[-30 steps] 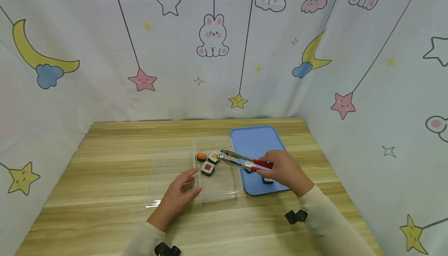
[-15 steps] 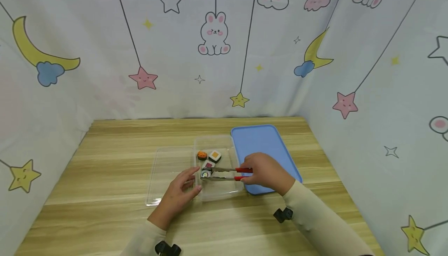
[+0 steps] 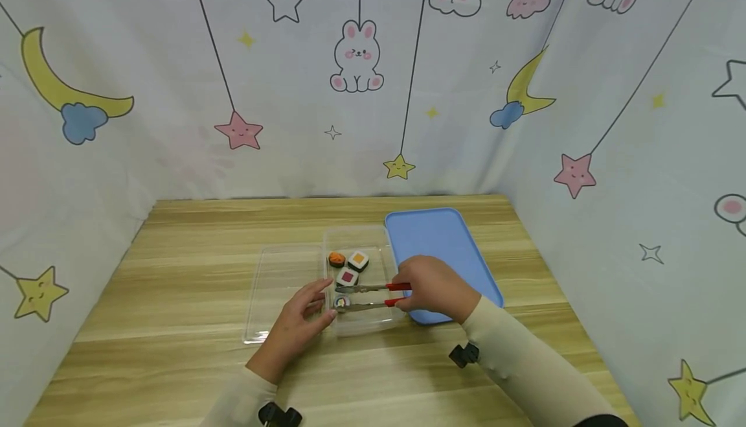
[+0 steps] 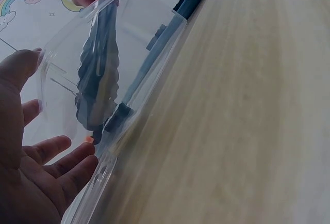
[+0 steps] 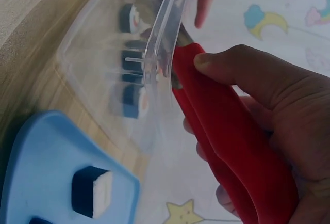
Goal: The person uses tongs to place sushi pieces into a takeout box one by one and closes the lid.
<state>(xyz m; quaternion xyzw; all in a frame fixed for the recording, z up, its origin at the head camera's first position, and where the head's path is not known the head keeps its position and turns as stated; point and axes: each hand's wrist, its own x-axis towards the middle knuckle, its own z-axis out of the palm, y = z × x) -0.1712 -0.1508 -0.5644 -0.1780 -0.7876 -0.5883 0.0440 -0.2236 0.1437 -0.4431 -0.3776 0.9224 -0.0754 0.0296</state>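
Observation:
My right hand [image 3: 437, 288] grips the red handles of metal tongs [image 3: 373, 288]. The tong tips are spread inside a clear plastic box [image 3: 367, 331], with a toy sushi roll [image 3: 341, 302] beside the lower tip near the left wall. Three more toy sushi pieces lie behind it: a red-centred roll [image 3: 347, 276], a yellow-centred roll [image 3: 358, 260] and an orange-topped piece [image 3: 336, 258]. At the box's left side is my left hand [image 3: 297, 323], fingers extended and thumb by the rim. In the left wrist view its thumb [image 4: 26, 64] meets the rim.
A blue tray [image 3: 431, 232] lies right of the box, partly hidden by my right arm. On it the right wrist view shows a sushi roll [image 5: 92, 190] and a corner of another dark piece. Left of the box lies a clear lid [image 3: 280, 271]. Behind hangs a patterned cloth [image 3: 291, 90].
My right hand has moved left and forward from over the tray, bringing the tongs with the sushi roll into the box. The tong tips have since spread apart. My left hand stays put.

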